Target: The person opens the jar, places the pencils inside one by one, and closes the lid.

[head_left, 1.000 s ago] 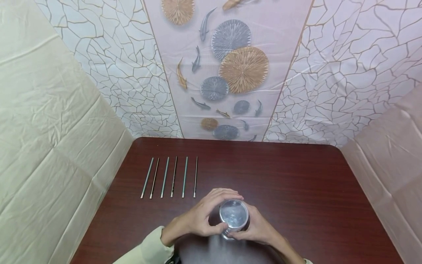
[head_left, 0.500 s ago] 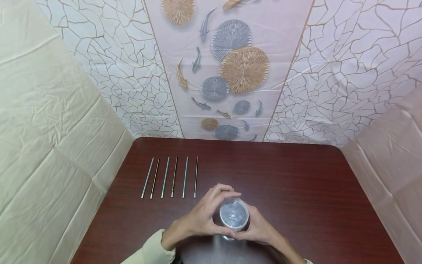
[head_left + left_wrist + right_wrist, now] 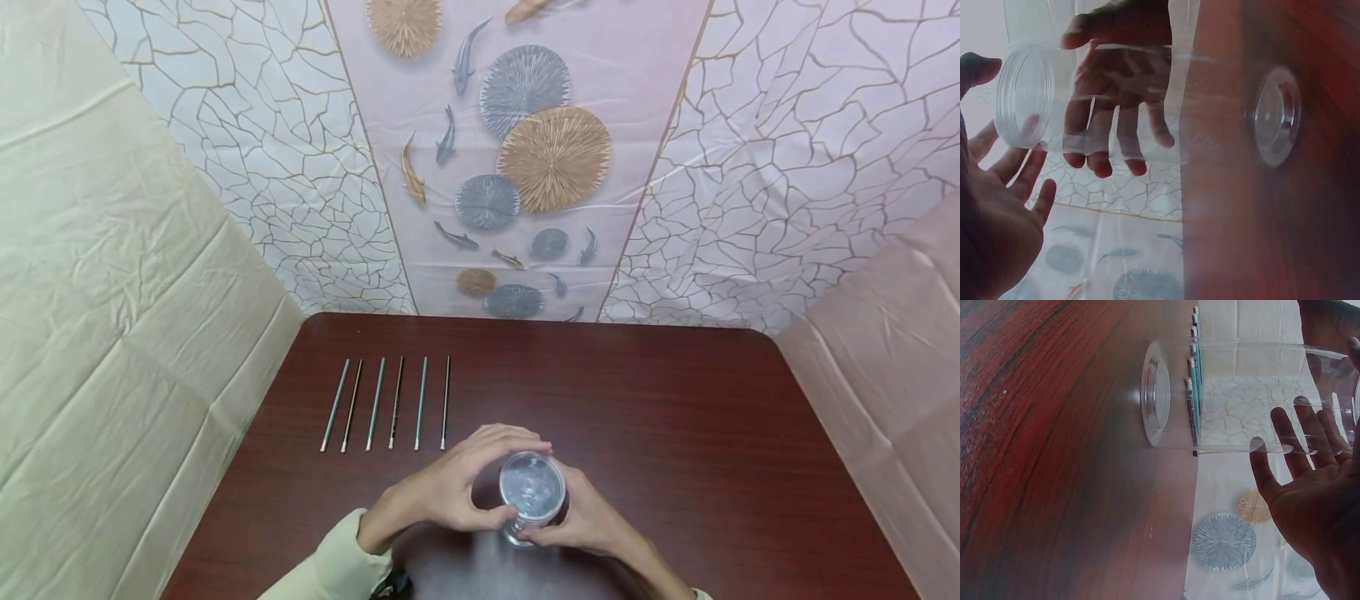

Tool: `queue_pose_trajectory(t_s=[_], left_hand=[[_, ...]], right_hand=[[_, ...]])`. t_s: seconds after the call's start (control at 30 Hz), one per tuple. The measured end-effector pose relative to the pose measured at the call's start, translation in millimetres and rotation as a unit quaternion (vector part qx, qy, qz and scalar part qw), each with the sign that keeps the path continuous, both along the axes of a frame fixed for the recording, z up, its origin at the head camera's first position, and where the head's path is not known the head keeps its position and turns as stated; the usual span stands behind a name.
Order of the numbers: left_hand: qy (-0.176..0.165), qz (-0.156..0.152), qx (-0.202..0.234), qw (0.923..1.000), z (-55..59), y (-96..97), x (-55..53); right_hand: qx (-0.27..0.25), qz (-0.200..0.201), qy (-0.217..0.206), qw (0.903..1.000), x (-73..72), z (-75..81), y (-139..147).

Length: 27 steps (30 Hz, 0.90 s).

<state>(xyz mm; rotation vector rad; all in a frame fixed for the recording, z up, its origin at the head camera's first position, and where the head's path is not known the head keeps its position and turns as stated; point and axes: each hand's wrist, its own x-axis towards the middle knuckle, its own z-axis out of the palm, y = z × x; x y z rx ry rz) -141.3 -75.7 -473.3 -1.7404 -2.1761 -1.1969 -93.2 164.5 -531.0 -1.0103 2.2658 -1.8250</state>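
Note:
A clear plastic jar [image 3: 531,492] stands upright on the dark red-brown table [image 3: 675,433], its round base [image 3: 1277,117] down on the wood. My left hand [image 3: 468,479] curves around the ribbed top rim [image 3: 1025,97], thumb at the near edge and fingertips at the far edge. Whether that rim is a separate clear lid, I cannot tell. Lower on the body, my right hand [image 3: 588,512] grips the jar from the right, thumb across the front; its spread fingers show through the clear wall in the left wrist view. No contents are visible inside.
Several pencils [image 3: 377,404], teal and dark with pale ends, lie in a spaced row on the left of the table. Patterned cloth [image 3: 555,158] hangs behind the far edge. Plain pale cloth [image 3: 135,358] walls the left side.
My left thumb slid rightward along the near rim half a second ago and is now back left. The left fingers shifted around the far rim too. Jar and right hand have barely moved.

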Motion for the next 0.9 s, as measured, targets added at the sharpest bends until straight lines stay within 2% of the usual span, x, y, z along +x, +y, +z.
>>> queue_pose_trajectory(t_s=[0.07, 0.23, 0.33, 0.4, 0.53, 0.67, 0.8, 0.9], left_hand=[[-0.001, 0.019, 0.011, 0.9998, -3.0, 2.0, 2.6], [-0.031, 0.065, 0.035, 0.9968, -10.5, 8.5, 11.7], [-0.038, 0.075, 0.044, 0.9955, -12.5, 10.7, 15.3], [-0.032, 0.069, 0.042, 0.9962, -11.1, 10.4, 15.1], [-0.014, 0.024, 0.018, 0.9994, -4.5, 6.5, 10.4], [-0.001, -0.015, -0.003, 0.9999, 0.0, 2.5, 5.3], [0.015, -0.021, -0.002, 0.9997, 0.1, 2.2, 2.6], [0.022, -0.009, 0.009, 0.9997, -1.5, 3.6, 3.1]], right_hand=[[-0.002, 0.003, 0.011, 0.9999, -0.4, -0.6, 0.4], [-0.005, 0.002, 0.029, 0.9996, -0.2, -3.2, 2.0], [-0.007, 0.001, 0.036, 0.9993, -0.3, -4.3, 2.4], [-0.006, -0.002, 0.041, 0.9991, -0.6, -4.4, 1.9], [-0.003, -0.001, 0.050, 0.9987, -1.8, -4.8, 0.4], [-0.003, 0.004, 0.021, 0.9998, -0.6, -3.0, -0.8], [-0.001, -0.004, -0.007, 1.0000, 1.4, -0.5, -0.6], [-0.002, -0.004, -0.009, 0.9999, 1.6, 0.3, -0.4]])
